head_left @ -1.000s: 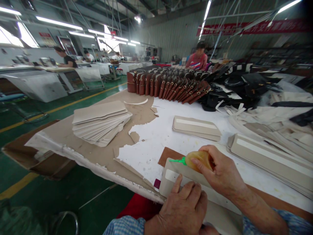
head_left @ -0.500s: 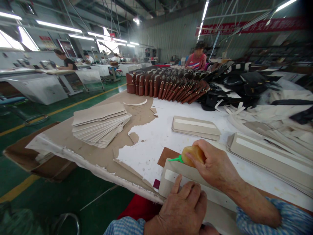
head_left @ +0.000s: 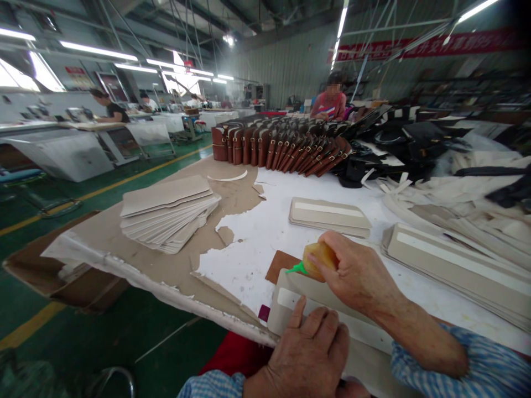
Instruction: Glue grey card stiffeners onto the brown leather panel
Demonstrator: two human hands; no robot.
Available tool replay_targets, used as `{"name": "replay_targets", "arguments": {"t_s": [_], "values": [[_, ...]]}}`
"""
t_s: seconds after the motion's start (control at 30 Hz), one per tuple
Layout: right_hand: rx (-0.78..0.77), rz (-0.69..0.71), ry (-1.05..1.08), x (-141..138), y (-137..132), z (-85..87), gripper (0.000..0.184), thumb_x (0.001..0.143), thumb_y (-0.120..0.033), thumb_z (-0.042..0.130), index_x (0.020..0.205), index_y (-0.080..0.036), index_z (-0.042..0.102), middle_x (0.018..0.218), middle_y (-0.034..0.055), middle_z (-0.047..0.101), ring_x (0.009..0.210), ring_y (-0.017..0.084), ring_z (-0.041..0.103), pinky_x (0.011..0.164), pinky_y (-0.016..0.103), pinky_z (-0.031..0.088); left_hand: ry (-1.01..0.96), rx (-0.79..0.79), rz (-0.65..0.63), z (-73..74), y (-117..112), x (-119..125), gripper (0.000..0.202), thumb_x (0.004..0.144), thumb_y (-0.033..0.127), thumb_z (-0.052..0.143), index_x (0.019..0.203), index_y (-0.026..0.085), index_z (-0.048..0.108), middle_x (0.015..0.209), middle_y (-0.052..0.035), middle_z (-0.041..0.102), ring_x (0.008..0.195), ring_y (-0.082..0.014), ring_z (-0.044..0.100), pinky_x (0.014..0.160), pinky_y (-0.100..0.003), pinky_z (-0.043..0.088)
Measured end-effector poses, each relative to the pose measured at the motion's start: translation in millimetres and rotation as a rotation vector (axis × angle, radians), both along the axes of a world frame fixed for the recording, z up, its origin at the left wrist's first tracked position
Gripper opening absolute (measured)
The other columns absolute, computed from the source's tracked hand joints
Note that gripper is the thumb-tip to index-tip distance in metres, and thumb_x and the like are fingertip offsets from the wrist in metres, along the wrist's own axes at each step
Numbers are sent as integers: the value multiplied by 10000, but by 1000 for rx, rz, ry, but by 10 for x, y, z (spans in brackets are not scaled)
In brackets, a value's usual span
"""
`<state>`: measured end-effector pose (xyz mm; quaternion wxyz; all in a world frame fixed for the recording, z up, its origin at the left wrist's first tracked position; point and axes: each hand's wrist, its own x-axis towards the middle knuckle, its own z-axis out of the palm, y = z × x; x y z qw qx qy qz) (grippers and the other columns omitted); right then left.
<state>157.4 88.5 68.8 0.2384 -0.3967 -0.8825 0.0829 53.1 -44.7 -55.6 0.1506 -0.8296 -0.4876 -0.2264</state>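
While the right hand point(head_left: 357, 271) grips an amber squeeze bottle point(head_left: 318, 261) between thumb and fingers, the bottle's green nozzle point(head_left: 297, 268) points left at the far left corner of a beige panel point(head_left: 317, 284); whether the tip touches the surface is too fine to tell. The panel lies at the near edge of the table, directly before the person, with a pale strip point(head_left: 287, 298) along it. On that strip and panel rests the left hand point(head_left: 302, 348), palm down, its index finger stretched forward and the other fingers bent beside it, grasping no tool. A brown piece point(head_left: 277, 265) shows past the panel's far edge, and a small maroon piece point(head_left: 264, 313) lies just beside its left end. Beyond the bottle sits a short stack of beige pieces point(head_left: 329, 215); a longer stack point(head_left: 456, 271) lies to the right, and a fanned pile point(head_left: 170, 210) to the left, on brown paper point(head_left: 194, 166). Farther off, brown bags point(head_left: 265, 146) stand in a leaning row, with black items point(head_left: 406, 138) heaped beside them and a co-worker point(head_left: 329, 105) behind.
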Motion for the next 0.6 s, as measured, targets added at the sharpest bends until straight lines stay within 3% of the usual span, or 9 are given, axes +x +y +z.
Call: {"name": "replay_targets", "arguments": {"t_s": [0.43,0.6], "values": [[-62,-9,-82,-66,-35,119,237,896,-485,454,846,-253,460,725,22,577,657,214,522,638,320,267,22,-78,8,46,-28,-7,717,1058,720,369,1422,150,608,1423,-92,677,1299,-269,583,1280,-511,260],[-37,-1,-108,-80,-31,102,210,928,-443,464,850,-249,447,770,28,590,692,221,553,649,323,262,0,-30,11,33,-15,-7,693,1048,722,386,1386,167,628,1392,-81,703,1285,-263,596,1283,-497,240]]}}
